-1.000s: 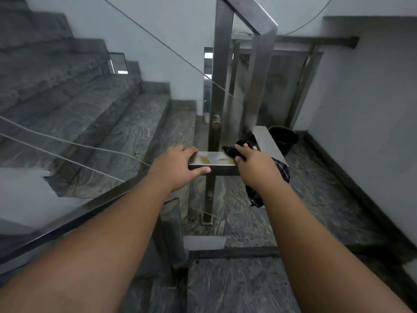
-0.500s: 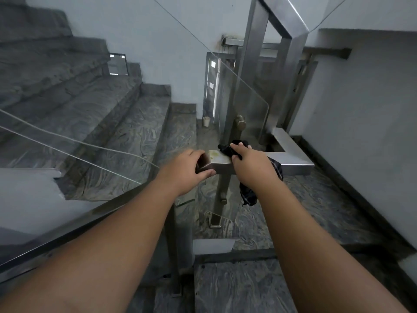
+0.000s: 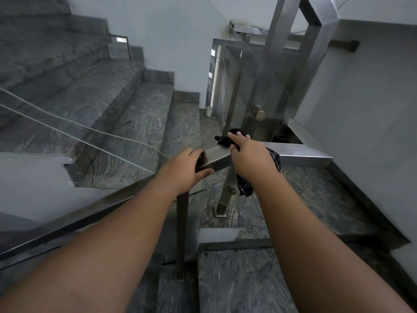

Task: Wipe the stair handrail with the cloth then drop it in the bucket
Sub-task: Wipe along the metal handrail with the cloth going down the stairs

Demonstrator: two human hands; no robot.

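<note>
Head view: right hand [image 3: 250, 158] grips checked cloth [image 3: 244, 188] on boxy steel handrail [image 3: 300, 152].

The single head-worn camera is looking forward and steeply down along the person's forearms, sitting close above the left hand [image 3: 182, 170] and right hand [image 3: 250, 157] at the steel handrail [image 3: 304, 152] corner. Its wide lens is taking in the granite stairs [image 3: 126, 123] rising at left and the landing floor [image 3: 316, 199] below at right.

Dark checked cloth [image 3: 244, 188] — silver-grey handrail [image 3: 300, 152] — grey-veined steps [image 3: 135, 123]
</note>
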